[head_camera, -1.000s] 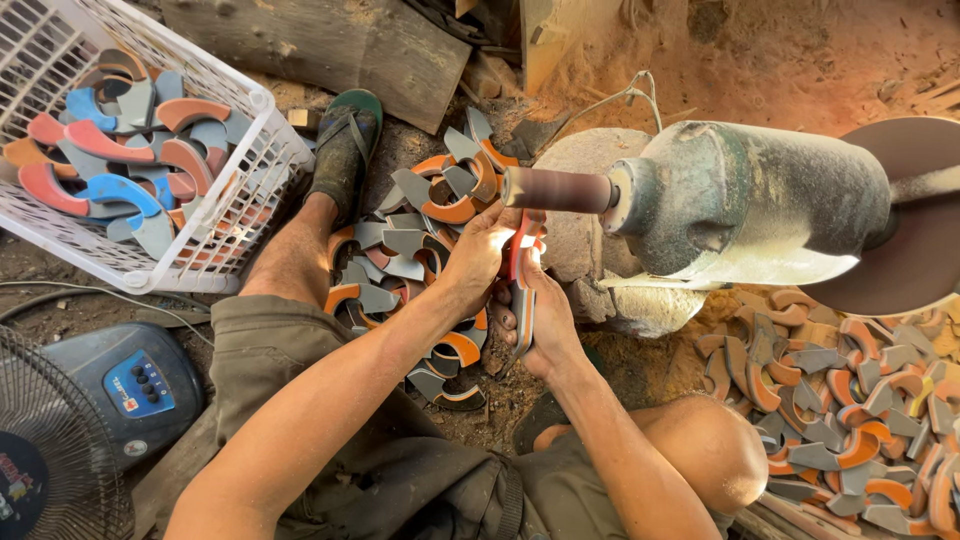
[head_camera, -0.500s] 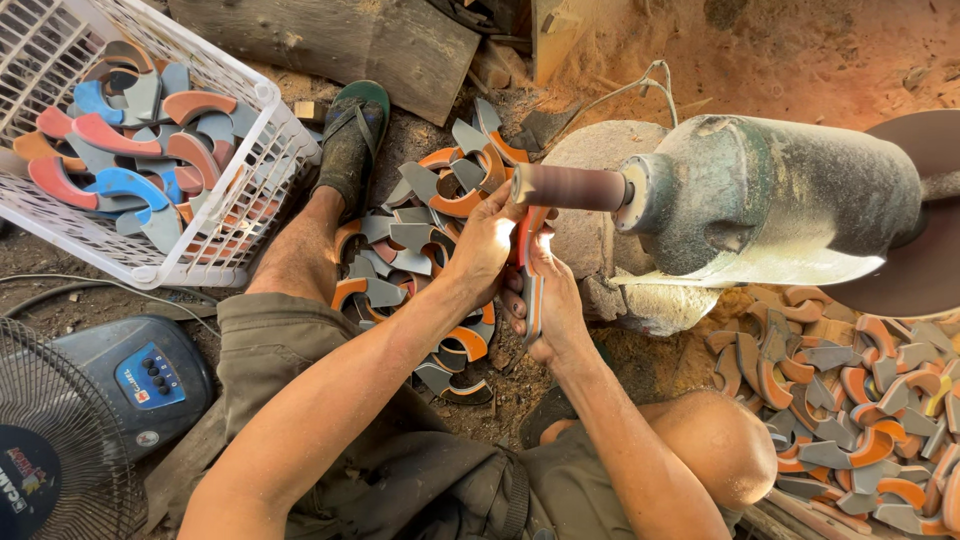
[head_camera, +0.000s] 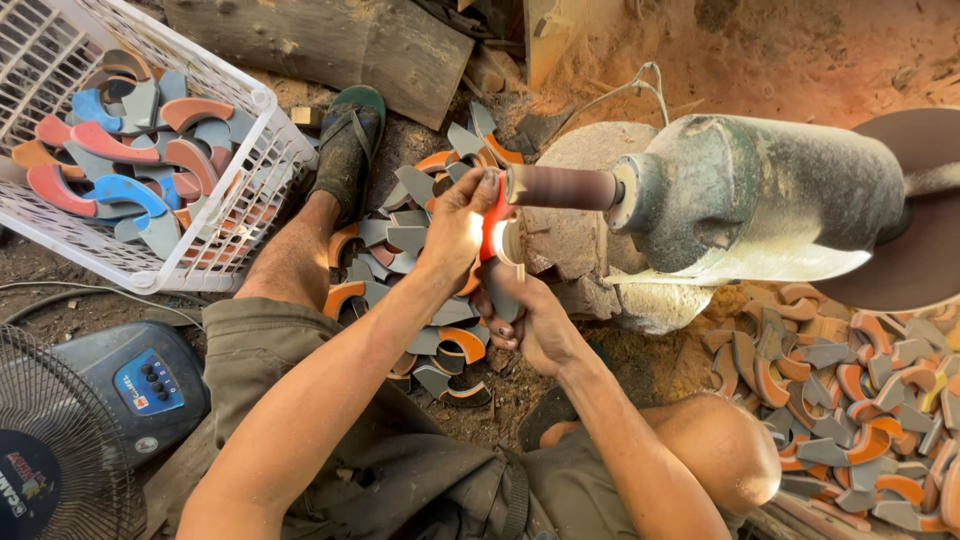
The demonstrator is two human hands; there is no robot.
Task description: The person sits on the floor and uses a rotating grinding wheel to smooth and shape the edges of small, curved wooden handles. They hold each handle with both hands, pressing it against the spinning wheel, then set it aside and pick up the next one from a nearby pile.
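Both my hands hold one curved orange-and-grey piece (head_camera: 496, 232) against the underside of a brown sanding drum (head_camera: 560, 187) on a grey motor (head_camera: 760, 195). My left hand (head_camera: 455, 228) grips its upper end close to the drum's tip. My right hand (head_camera: 535, 320) holds its lower end from below. A pile of similar curved pieces (head_camera: 410, 240) lies on the ground under my hands, between my legs.
A white plastic basket (head_camera: 245, 190) with several coloured curved pieces stands at the left. Another heap of pieces (head_camera: 860, 390) lies at the right. A floor fan (head_camera: 60, 440) sits bottom left, a log (head_camera: 330, 45) at the top, my sandalled foot (head_camera: 348, 140) beside the basket.
The view has drifted slightly; my hands stay at the drum, with the piece shifted a little along it.
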